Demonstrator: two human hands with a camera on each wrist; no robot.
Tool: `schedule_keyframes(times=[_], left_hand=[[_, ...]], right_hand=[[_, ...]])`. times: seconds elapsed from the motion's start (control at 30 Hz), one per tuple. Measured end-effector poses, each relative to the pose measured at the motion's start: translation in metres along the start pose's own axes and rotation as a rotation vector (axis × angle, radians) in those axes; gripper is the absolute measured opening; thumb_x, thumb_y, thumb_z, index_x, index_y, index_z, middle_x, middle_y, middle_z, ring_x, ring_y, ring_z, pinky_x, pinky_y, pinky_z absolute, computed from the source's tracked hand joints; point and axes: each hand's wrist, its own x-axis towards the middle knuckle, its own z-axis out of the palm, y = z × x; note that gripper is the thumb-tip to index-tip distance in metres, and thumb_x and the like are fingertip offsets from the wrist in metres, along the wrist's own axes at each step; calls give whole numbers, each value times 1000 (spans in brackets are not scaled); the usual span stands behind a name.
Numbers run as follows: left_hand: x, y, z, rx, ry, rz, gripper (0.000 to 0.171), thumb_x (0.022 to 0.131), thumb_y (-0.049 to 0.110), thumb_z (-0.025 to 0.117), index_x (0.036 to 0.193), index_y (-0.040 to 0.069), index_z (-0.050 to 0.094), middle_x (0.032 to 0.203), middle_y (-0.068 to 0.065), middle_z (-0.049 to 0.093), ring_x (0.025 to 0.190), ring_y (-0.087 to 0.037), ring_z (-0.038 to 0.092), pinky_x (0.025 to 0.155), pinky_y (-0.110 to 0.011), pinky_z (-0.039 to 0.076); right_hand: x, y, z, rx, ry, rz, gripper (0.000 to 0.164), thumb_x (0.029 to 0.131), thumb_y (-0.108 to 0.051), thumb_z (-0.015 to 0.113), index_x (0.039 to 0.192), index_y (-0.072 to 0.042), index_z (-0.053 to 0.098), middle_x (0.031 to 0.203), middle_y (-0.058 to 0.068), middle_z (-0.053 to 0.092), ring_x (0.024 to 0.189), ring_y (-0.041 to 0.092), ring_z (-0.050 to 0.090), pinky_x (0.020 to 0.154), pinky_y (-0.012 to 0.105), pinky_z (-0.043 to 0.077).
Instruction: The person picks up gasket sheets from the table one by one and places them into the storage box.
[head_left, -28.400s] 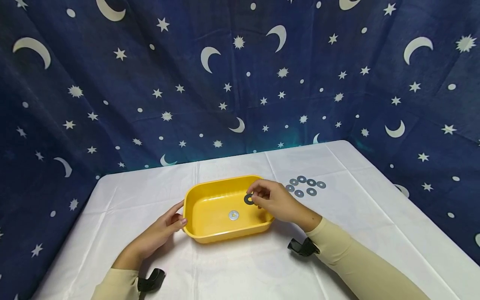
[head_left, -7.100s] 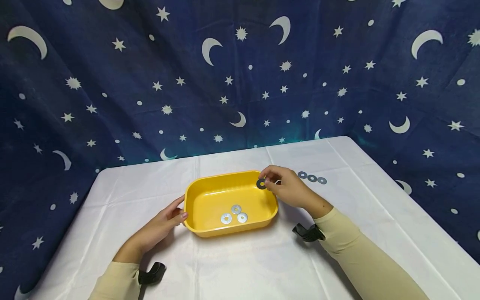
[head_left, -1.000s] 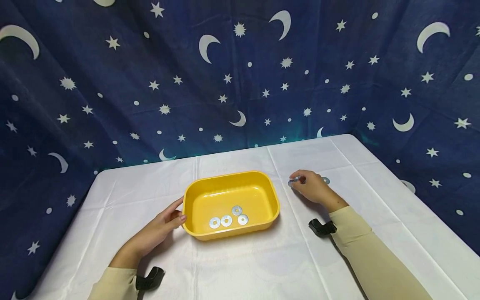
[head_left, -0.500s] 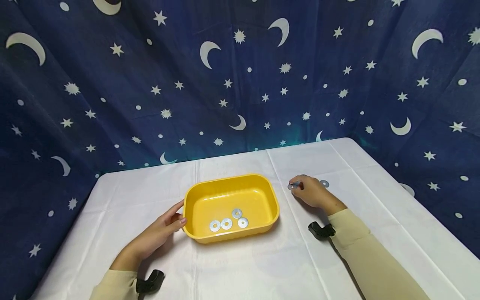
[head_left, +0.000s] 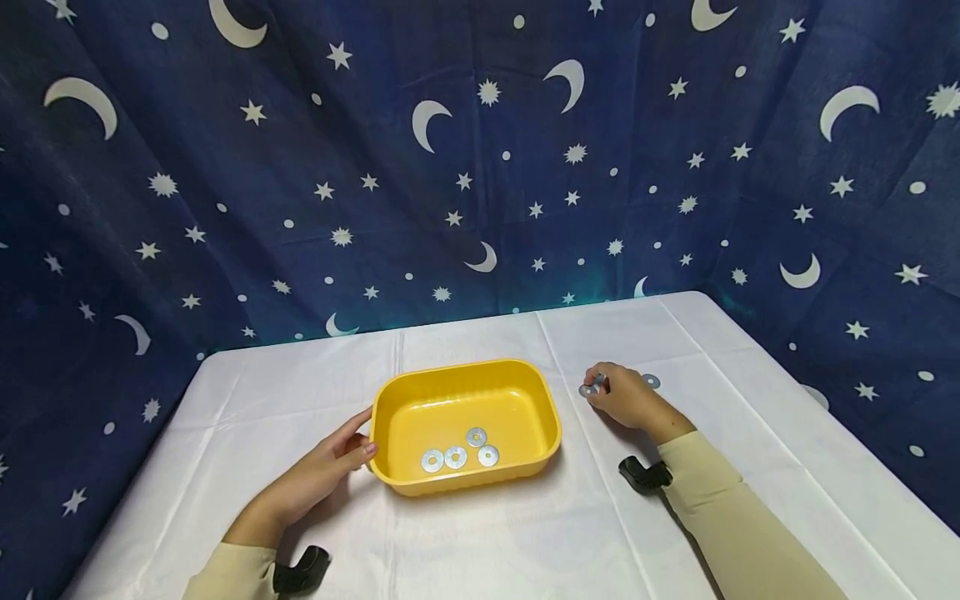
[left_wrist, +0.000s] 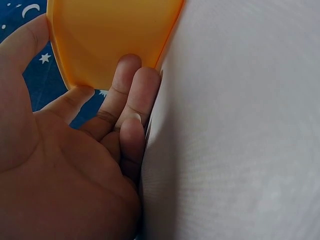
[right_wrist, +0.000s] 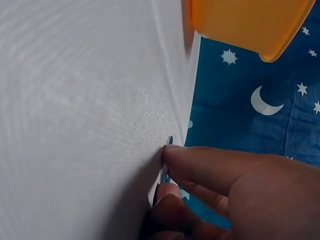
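Note:
A yellow tray [head_left: 467,483] stands on the white cloth with several metal washers [head_left: 455,457] lying flat near its front wall. My left hand [head_left: 311,479] holds the tray's left end, thumb at the rim and fingers against the outside, as the left wrist view also shows. To the right of the tray, my right hand [head_left: 633,404] pinches a thin grey washer [right_wrist: 164,172] between thumb and fingers, close over the cloth. At these fingertips, a flat washer [head_left: 587,390] overlaps it in the head view. Just behind the right hand lies one more washer [head_left: 651,381], partly hidden.
The white-clothed table [head_left: 480,550] ends at a dark blue curtain [head_left: 480,208] with moons and stars, which hangs behind it and on both sides. Black camera mounts [head_left: 302,571] sit at both wrists.
Since the oldest frame, washers in the tray have gone from one to several, and fewer lie on the table. Over the last second the right hand stays at the washers and the left barely moves.

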Motion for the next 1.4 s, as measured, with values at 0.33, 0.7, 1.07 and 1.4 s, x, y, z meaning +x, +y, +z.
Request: schedule_keyframes(times=[0.33, 0.7, 1.07, 1.4], left_hand=[[0, 2, 0, 1, -25, 20, 70, 103, 29, 55, 161, 15, 18, 114, -12, 57, 106, -19, 53, 107, -48, 35], [1, 2, -1, 10, -16, 24, 71, 102, 30, 55, 160, 14, 18, 113, -12, 57, 105, -18, 54, 108, -47, 35], [0, 1, 0, 3, -21, 22, 70, 103, 29, 55, 160, 14, 18, 113, -12, 56, 106, -19, 53, 108, -47, 35], [0, 0, -1, 3, -22, 27, 70, 103, 29, 55, 160, 14, 18, 113, -12, 57, 104, -18, 54, 107, -46, 36]], right_hand=[[-3, 0, -6, -1, -30, -24, 20, 89, -12, 69, 104, -3, 59, 78, 6, 50, 71, 18, 48, 68, 31, 39], [-3, 3, -6, -13, -25, -73, 24, 87, -11, 71, 104, -2, 57, 83, 6, 49, 77, 19, 48, 75, 33, 40], [-2, 1, -7, 28, -29, -70, 20, 87, -1, 68, 100, -7, 53, 81, 5, 48, 75, 18, 48, 71, 32, 40], [-4, 1, -8, 23, -41, -79, 17, 89, 1, 61, 102, -7, 54, 81, 5, 50, 74, 19, 49, 71, 32, 42]])
